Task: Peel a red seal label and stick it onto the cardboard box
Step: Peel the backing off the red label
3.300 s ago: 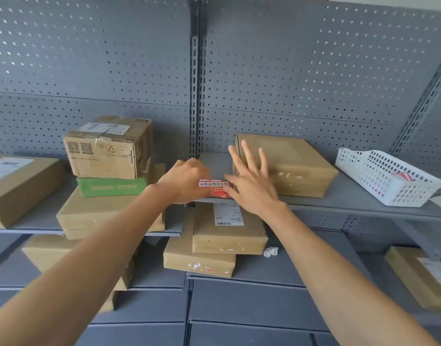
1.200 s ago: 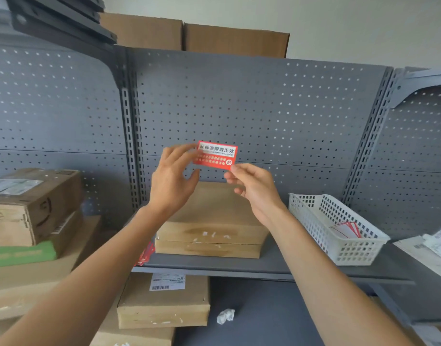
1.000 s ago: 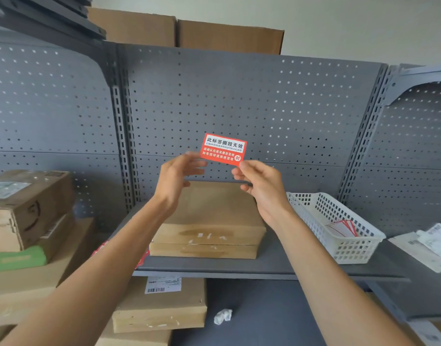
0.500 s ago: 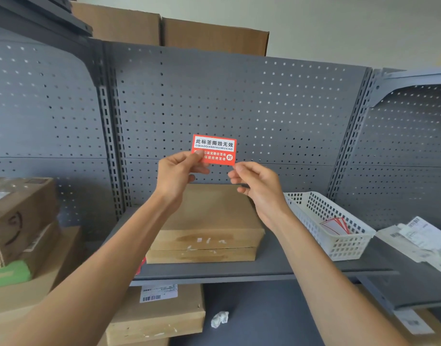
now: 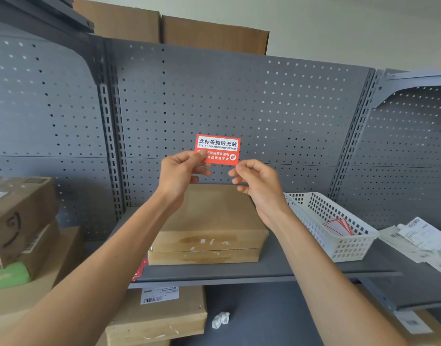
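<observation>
I hold a red seal label point(image 5: 218, 148) with white and black print up in front of the grey perforated back panel. My left hand point(image 5: 180, 174) pinches its lower left corner, thumb over the print. My right hand point(image 5: 255, 182) has its fingertips at the lower right corner. Below my hands a flat cardboard box point(image 5: 209, 236) lies on the grey shelf point(image 5: 277, 270). More red labels point(image 5: 139, 269) peek out at the shelf's front edge, left of the box.
A white plastic basket point(image 5: 339, 243) with red-edged label sheets stands right of the box. Loose shipping papers point(image 5: 419, 240) lie at far right. Stacked cartons point(image 5: 17, 221) sit at left, another box point(image 5: 159, 318) and a crumpled paper scrap point(image 5: 220, 319) on the lower shelf.
Both hands lifted the label from the shelf edge to eye level. In the last half second the hands and label have hardly moved; my left thumb now covers the lower left print.
</observation>
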`<state>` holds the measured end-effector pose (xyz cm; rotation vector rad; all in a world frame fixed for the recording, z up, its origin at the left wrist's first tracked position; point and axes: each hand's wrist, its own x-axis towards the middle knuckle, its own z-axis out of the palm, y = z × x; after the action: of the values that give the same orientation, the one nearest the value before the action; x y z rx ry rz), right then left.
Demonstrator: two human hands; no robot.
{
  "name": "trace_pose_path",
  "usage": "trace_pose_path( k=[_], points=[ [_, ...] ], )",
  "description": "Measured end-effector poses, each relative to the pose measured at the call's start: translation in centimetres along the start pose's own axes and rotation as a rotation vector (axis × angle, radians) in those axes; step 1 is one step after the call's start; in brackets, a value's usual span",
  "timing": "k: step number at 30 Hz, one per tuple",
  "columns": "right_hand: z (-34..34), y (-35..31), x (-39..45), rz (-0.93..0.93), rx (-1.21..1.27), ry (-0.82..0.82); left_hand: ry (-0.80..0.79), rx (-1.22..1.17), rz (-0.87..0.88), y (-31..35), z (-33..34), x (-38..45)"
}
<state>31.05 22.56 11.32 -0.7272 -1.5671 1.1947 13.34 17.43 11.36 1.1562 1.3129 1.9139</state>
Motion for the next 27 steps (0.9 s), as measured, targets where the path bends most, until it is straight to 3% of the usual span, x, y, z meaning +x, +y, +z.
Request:
trace_pose_path(
  k=[3,5,8,10,12,16,18,27],
  points=[
    [0.1,0.0,0.0,-0.008,0.011,0.011,-0.024,0.014,-0.009,-0.1,0.1,0.0],
    [0.2,-0.1,0.0,-0.027,0.031,0.021,0.053,0.002,0.039,-0.2,0.0,0.2],
    [0.2,-0.4,0.1,-0.056,0.071,0.053,0.322,0.002,0.244,0.4,-0.6,0.4],
    [0.1,-0.6,0.1,-0.081,0.070,0.073,0.415,0.164,0.451,0.8,-0.8,0.0],
    [0.2,-0.9,0.1,-0.114,0.053,0.080,0.355,0.275,0.574,1.3,-0.2,-0.5],
    [0.9,-1.9,-0.1,-0.227,-0.022,0.054,-0.013,0.240,0.382,2.6,1.7,-1.4],
    [1.1,-2.3,-0.1,-0.279,-0.057,0.023,-0.103,0.289,0.362,2.7,2.1,-1.5],
    [1.4,-2.8,0.3,-0.369,-0.184,-0.033,-0.136,0.365,0.442,3.1,1.4,-1.8]
  ],
)
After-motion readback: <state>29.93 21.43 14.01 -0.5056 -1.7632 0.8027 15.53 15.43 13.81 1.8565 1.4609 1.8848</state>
